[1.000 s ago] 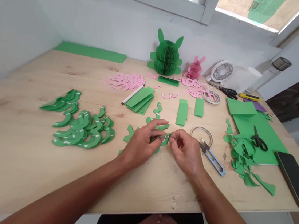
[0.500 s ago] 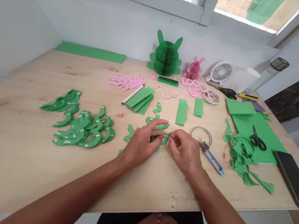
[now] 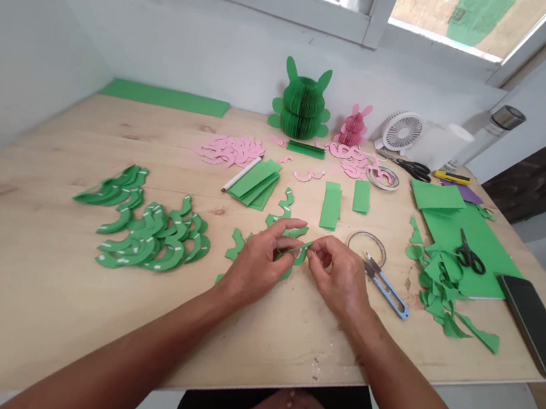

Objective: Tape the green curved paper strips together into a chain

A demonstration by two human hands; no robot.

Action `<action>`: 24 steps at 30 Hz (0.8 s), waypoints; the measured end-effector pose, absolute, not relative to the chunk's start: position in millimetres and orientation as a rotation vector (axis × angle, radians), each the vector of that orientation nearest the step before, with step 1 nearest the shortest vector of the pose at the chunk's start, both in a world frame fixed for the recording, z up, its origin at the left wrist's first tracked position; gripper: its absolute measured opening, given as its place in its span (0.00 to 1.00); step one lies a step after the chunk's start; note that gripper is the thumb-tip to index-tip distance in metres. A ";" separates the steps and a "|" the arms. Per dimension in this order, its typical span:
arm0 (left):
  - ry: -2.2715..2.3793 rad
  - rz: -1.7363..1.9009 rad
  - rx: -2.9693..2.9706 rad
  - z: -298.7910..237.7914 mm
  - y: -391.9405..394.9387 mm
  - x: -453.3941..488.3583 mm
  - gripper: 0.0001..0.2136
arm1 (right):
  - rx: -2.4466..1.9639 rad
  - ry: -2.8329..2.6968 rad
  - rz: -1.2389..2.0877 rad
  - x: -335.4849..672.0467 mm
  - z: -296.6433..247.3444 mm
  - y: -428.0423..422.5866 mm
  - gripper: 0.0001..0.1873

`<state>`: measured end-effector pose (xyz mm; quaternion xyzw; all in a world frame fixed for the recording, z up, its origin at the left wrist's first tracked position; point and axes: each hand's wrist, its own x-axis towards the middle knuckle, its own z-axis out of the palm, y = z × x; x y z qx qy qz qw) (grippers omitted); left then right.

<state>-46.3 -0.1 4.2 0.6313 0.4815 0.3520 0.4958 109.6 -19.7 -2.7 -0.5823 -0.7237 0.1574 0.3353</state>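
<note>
Both my hands meet at the middle of the table over a small green paper cutout [image 3: 300, 255]. My left hand [image 3: 262, 254] pinches it between thumb and fingers. The fingertips of my right hand [image 3: 336, 265] are closed on its right end, and they cover part of it. More wavy green cutouts [image 3: 237, 244] lie under and around my left hand, partly hidden. To the right of my right hand lie blue-handled thread snips [image 3: 389, 292] and a thin ring of tape [image 3: 369, 237]. A heap of curved green cutouts with white strips [image 3: 166, 251] lies to the left.
Green scraps [image 3: 444, 281], black scissors [image 3: 470, 252] and a phone [image 3: 533, 326] lie at right. Folded green paper [image 3: 255, 185] and a white pen [image 3: 241, 173] sit behind my hands. Farther back stand a green honeycomb paper figure [image 3: 302, 108], a pink one [image 3: 352, 128] and a fan [image 3: 402, 131].
My hands keep almost the same pose on the green cutout. The whole view has shifted very slightly; nothing on the table has visibly moved.
</note>
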 end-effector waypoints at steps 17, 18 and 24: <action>1.090 0.865 1.337 3.7 3.2 -45.9 0.21 | -1.388 -1.991 0.308 111.2 -1.9 -19.8 0.09; 1.082 0.869 1.325 3.4 3.6 -46.0 0.21 | -1.385 -2.004 0.290 111.5 -1.6 -19.7 0.09; 1.071 0.852 1.284 4.4 5.4 -46.6 0.22 | -1.371 -2.084 0.171 112.9 -0.8 -19.6 0.12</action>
